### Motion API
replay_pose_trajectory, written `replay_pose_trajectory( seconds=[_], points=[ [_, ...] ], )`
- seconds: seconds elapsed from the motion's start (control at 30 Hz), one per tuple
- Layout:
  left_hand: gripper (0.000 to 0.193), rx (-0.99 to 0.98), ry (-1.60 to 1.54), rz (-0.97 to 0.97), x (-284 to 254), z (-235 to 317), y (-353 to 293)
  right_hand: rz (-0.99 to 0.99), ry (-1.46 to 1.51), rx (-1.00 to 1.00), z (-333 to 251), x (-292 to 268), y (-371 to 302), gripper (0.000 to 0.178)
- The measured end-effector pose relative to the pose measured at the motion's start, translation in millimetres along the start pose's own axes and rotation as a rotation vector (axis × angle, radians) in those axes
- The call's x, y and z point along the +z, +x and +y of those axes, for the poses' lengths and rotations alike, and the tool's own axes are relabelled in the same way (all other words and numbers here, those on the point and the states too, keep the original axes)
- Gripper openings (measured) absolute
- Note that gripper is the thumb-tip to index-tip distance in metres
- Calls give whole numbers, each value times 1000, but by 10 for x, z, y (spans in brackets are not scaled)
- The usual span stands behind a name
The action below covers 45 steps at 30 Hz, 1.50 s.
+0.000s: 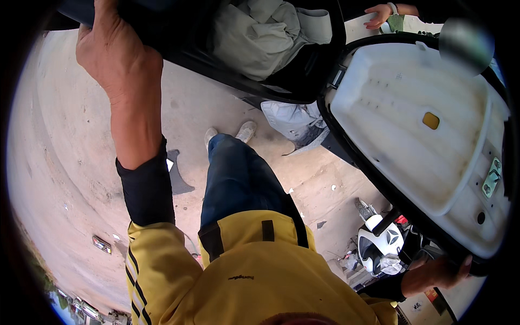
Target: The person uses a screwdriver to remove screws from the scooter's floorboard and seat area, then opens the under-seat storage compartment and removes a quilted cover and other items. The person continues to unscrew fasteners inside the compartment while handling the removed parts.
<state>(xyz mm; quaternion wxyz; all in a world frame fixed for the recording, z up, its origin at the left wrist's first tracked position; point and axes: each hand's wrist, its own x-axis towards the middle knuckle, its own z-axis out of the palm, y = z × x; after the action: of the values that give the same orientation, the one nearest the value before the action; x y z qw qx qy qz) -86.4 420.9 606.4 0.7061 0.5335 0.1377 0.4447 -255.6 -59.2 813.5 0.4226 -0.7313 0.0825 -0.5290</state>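
A scooter seat (411,119) stands tipped up on its hinge at the right, its white plastic underside facing me and its rim black. At its lower corner my right hand (436,275) is closed round the rim. Left of the hinge, the black storage compartment (238,89) is open, and a crumpled grey-beige cloth (260,40) lies inside. My left hand (122,59) is closed on a dark part of the scooter at the upper left; some of its fingers are hidden behind that part.
Another person's hand (379,15), with a white wristband, reaches in at the top right. A blurred round shiny object (467,46) overlaps the seat. A pale grey fabric piece (292,116) hangs below the compartment. A white scooter (382,241) and litter are on the dusty ground (70,135).
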Motion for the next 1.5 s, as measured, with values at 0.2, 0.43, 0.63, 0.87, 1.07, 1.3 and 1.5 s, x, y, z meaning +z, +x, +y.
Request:
replay_pose_trajectory(
  seconds=[0.2, 0.43, 0.63, 0.87, 1.07, 1.3, 1.5],
  points=[
    [58, -214, -1, 39, -17, -205, 315, -23, -124, -95, -165, -33, 129, 63],
    [61, -399, 5, -8, 215, -366, 591, -303, -300, -79, -307, -180, 420, 49],
    [52, -397, 224, -62, 203, -379, 650, -265, -307, 25, -17, -524, 530, 53],
    [55, -532, 192, -112, 64, -421, 740, -222, -321, 128, 167, -990, 52, 60],
    [67, -669, 451, -45, -513, -1040, 912, -232, -378, 105, -158, -655, 89, 65],
    [58, -181, 1629, -676, -618, -656, 1116, -284, -414, 144, -272, 407, 228, 72],
    [85, 283, 1537, -838, -359, -771, 1186, -285, -434, 146, -322, 300, 300, 79]
  ],
)
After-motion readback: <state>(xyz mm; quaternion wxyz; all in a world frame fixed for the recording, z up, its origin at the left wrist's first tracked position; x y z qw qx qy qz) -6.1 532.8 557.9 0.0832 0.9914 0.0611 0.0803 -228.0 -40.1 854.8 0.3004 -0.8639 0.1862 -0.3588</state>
